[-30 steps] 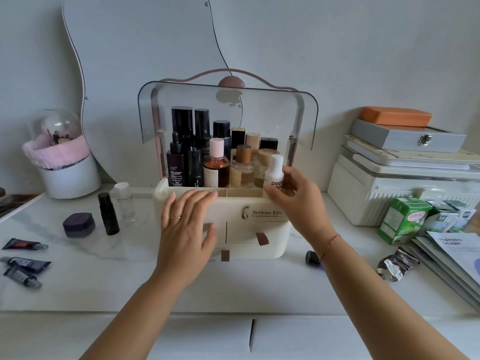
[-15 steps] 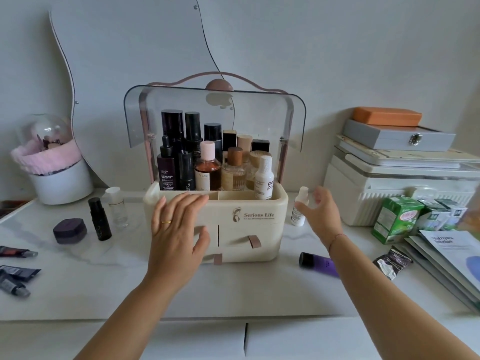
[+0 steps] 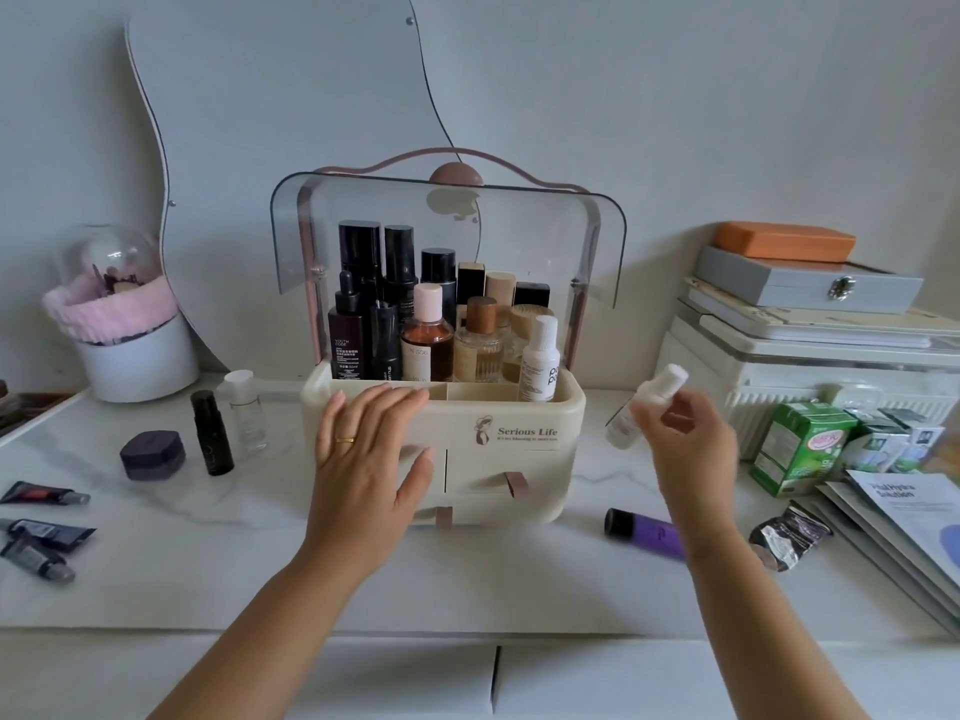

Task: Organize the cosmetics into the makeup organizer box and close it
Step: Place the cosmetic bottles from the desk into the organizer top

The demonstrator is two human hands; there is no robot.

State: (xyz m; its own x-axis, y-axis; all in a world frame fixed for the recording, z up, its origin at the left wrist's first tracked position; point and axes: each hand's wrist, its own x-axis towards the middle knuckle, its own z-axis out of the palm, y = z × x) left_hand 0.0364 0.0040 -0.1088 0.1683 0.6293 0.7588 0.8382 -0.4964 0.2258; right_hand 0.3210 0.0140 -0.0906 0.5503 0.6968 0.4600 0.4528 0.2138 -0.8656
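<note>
Head view: the makeup organizer box [image 3: 524, 410] stood mid-counter [image 3: 208, 563] toward the back edge, its clear lid [image 3: 550, 236] raised. The left hand [image 3: 363, 459] lay flat on its front, fingers straight. The right hand [image 3: 685, 446] gripped a small white bottle [image 3: 652, 400], tilted, just right of the box.

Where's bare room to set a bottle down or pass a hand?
Free: the white counter strip in front of the cream organizer box; a patch between the slim black bottle and the box; the box's front trough beside the white lettered bottle. Crowded: dark squeeze tubes far left, green cartons and leaflets right, the box's back rows.
</note>
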